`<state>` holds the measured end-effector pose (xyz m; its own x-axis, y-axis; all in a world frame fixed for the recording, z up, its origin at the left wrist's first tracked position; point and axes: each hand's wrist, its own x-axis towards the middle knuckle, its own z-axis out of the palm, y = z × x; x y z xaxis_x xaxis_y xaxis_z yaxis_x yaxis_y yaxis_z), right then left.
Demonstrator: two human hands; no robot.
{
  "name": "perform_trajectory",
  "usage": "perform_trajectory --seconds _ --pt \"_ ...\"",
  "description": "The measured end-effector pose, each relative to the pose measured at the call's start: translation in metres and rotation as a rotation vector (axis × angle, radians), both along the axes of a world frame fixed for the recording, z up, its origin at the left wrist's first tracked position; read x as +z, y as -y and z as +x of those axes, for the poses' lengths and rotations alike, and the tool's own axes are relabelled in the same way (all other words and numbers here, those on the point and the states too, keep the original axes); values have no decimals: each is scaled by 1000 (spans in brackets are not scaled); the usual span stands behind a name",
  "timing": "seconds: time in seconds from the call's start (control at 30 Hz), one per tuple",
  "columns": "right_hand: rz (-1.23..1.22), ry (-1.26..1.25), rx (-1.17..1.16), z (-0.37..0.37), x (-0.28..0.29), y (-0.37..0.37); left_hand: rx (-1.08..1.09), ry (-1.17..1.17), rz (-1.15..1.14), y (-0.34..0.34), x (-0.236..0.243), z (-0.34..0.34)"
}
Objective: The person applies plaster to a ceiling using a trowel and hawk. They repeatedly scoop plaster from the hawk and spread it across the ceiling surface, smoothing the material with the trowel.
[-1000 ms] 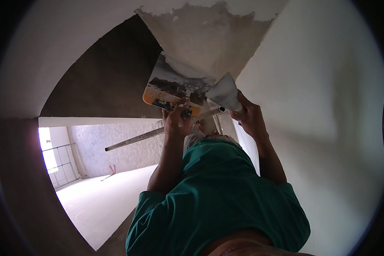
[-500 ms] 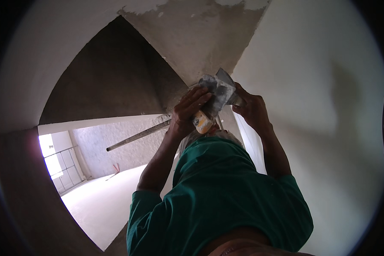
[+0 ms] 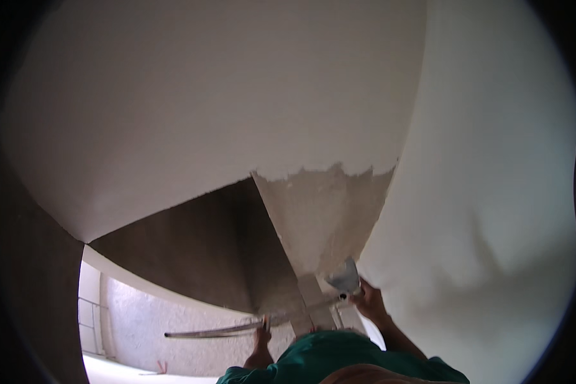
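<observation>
My right hand (image 3: pixel 372 303) is closed round a putty knife whose broad grey blade (image 3: pixel 344 275) points up, in front of the brownish bare patch of wall. Lower and to the left is my left hand (image 3: pixel 261 334), small in the picture, with its fingers closed. What it grips I cannot make out; a bit of orange shows at its top. A long thin pole (image 3: pixel 205 333) passes by that hand, and I cannot tell whether the hand touches it. Toward the right hand the long shape blurs into other grey edges.
Smooth pale plaster (image 3: pixel 237 96) fills the upper part, ending in a ragged edge above the bare patch (image 3: pixel 329 211). A dark recessed surface (image 3: pixel 198 243) lies left of it. At right stands a white wall (image 3: pixel 486 160) with shadows. A barred opening (image 3: pixel 91 313) shows lower left.
The view has tilted up, so both hands sit lower in the picture. They have moved apart; the two plaster-smeared tools were together before, and now the putty knife is by itself at the right.
</observation>
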<state>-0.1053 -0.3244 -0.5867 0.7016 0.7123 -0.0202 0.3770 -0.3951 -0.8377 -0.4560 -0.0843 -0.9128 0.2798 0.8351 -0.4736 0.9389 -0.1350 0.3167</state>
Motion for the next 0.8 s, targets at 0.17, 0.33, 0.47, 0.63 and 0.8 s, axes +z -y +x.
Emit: perform_trajectory --seconds 0.17,0.33,0.47,0.63,0.8 --pt "125 -105 -43 -24 -53 9 264 -23 -87 15 -15 -60" --pt "198 -404 -23 -52 -15 -13 367 60 -80 1 -26 -64" --pt "280 -499 8 -64 -3 -28 62 37 -191 -38 -16 -12" --pt "244 -390 29 -75 -9 -34 -130 51 -250 -56 11 33" --pt "204 -407 27 -87 -28 -38 -83 -14 -319 -59 14 28"
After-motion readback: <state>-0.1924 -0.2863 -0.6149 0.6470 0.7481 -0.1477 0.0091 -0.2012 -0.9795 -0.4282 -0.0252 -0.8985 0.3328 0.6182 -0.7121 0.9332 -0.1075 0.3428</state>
